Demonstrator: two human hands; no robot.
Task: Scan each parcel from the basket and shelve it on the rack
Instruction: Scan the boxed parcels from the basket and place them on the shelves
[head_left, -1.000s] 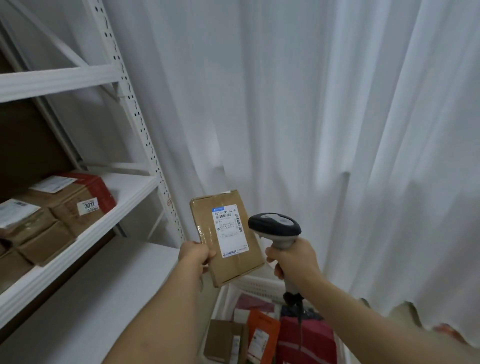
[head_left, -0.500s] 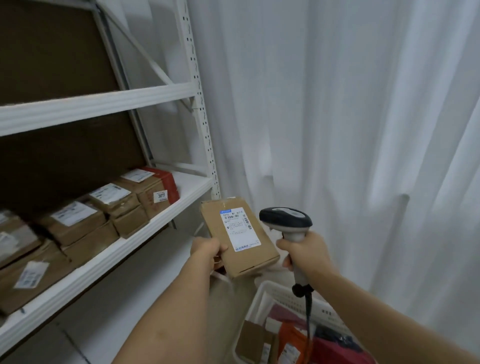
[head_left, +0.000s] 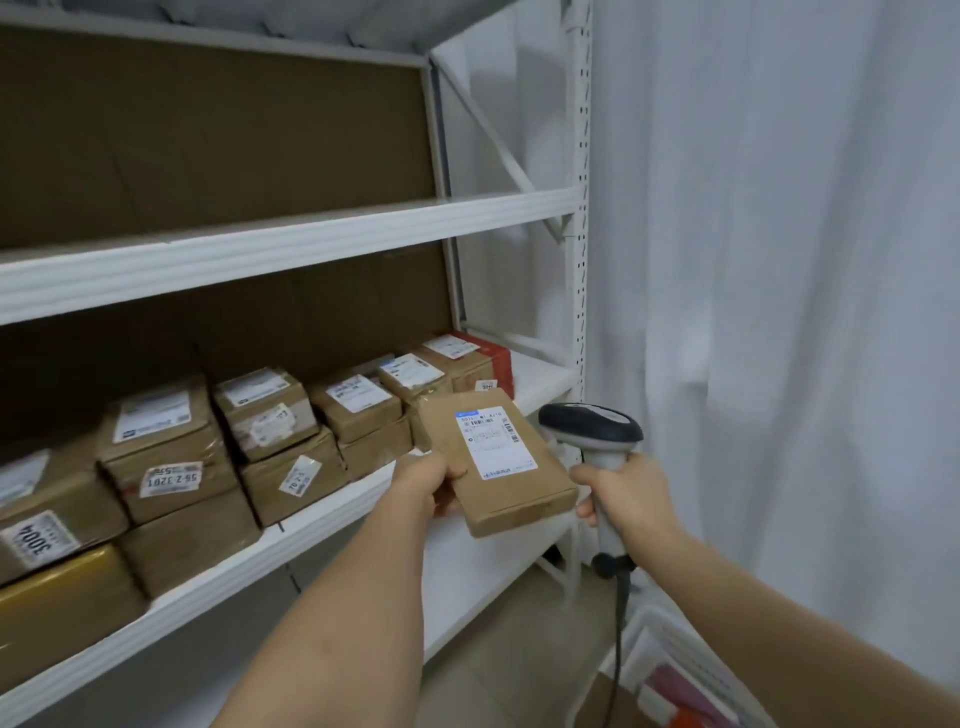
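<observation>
My left hand (head_left: 428, 483) grips the near left edge of a flat brown cardboard parcel (head_left: 493, 462) with a white and blue shipping label facing up. The parcel hangs in front of the right end of the rack's middle shelf (head_left: 332, 512). My right hand (head_left: 626, 493) holds the handle of a grey and black barcode scanner (head_left: 589, 423), whose head sits just right of the parcel. The scanner's black cable drops towards the white basket (head_left: 654, 644) at the lower right, only partly in view.
Several labelled brown parcels (head_left: 171, 452) are stacked along the middle shelf, with a red one (head_left: 493, 358) at the right end and a gold one (head_left: 57, 603) at the left. A bare strip of shelf lies right of them by the white upright (head_left: 579, 260). White curtain (head_left: 779, 312) hangs on the right.
The view has swung left towards the rack, bringing more shelved parcels into sight. The parcel in my left hand now sits closer to the shelf's right end; the scanner stays beside it.
</observation>
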